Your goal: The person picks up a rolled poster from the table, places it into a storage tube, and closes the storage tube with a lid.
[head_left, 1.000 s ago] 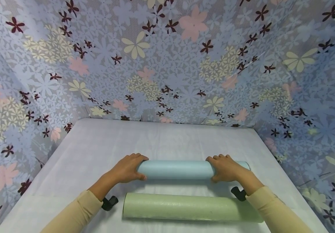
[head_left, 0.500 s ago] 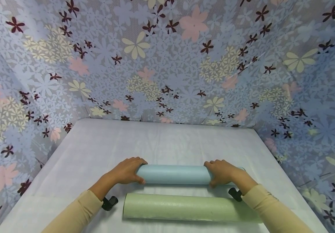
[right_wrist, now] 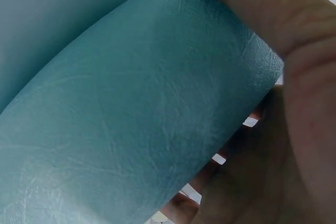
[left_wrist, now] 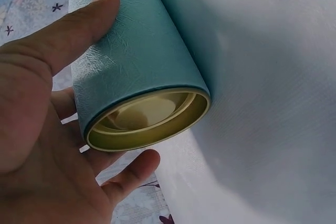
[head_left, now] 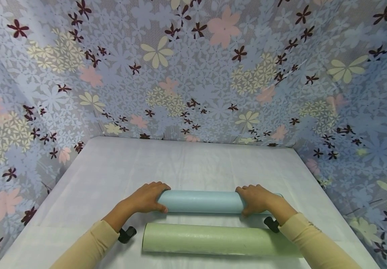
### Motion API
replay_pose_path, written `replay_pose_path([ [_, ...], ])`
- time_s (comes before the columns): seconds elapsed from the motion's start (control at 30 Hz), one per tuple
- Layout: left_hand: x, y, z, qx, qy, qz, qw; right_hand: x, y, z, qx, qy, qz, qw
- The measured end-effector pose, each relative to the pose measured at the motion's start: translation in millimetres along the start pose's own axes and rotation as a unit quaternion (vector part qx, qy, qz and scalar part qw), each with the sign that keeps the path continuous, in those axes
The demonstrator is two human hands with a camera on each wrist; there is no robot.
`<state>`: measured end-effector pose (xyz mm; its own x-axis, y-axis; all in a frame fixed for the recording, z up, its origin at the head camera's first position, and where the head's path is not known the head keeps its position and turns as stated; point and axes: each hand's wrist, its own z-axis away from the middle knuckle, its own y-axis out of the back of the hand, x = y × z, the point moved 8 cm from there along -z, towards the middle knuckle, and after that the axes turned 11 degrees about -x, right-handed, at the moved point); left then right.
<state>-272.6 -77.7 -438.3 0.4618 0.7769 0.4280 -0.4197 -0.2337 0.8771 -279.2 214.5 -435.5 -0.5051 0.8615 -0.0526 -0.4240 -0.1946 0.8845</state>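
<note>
A light blue cylindrical tube lies crosswise on the white-covered table, its surface finely creased. My left hand grips its left end, thumb on the near side and fingers over the far side. In the left wrist view that end of the blue tube shows a recessed gold-coloured metal cap. Toward the right end, my right hand holds the tube the same way; the right wrist view shows its thumb and fingers around the blue surface. A pale green tube lies nearer me, parallel to the blue one.
The white table cover reaches back to a floral curtain that stands behind and on both sides. My right sleeve overlaps the green tube's right end. Black wrist mounts sit under both wrists.
Both hands and the blue tube have come slightly nearer me, toward the green tube, and down onto the table. Over the last half second they are still. The green tube has not moved.
</note>
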Motion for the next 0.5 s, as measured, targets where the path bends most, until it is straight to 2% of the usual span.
replay_pose_path([
  [0.3,3.0,1.4,4.0,0.007,0.005,-0.033,0.9994,2.6,0.1,1.1,0.010,0.002,-0.002,0.9999],
  [0.5,6.2,11.5,10.3,0.026,0.002,-0.033,0.9991,4.9,2.1,5.0,0.025,0.006,0.005,0.9997],
])
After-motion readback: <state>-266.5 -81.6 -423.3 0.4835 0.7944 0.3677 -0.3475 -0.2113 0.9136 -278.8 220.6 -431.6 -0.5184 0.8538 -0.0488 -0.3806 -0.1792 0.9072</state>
